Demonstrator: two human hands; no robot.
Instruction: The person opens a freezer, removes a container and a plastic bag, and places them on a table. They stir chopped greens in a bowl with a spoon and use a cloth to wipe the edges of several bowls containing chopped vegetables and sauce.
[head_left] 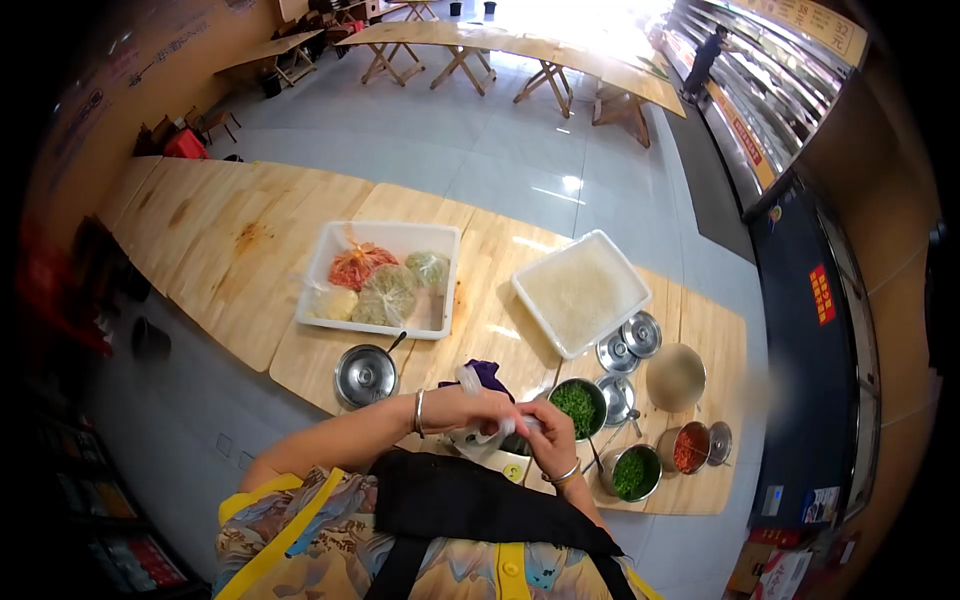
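Observation:
My left hand (478, 409) and my right hand (551, 438) meet in front of my apron, at the near edge of the wooden table (500, 350). The fingers of both are closed on the twisted top of a clear plastic bag (484, 440). The lower part of the bag hangs beneath my hands, partly hidden by them. Just behind my left hand lies a dark purple cloth (486, 374). A metal pot of chopped greens (575, 408) stands close to the right of my right hand, with a second pot of greens (631, 472) nearer to me.
A white tub (448, 290) holds several filled bags. Right of it are a white tray (575, 290), metal lids (617, 352), a round container (676, 378) and a pot of chopped red food (690, 448). A lidded pot (365, 377) stands left. A person (706, 64) stands by the far shelves.

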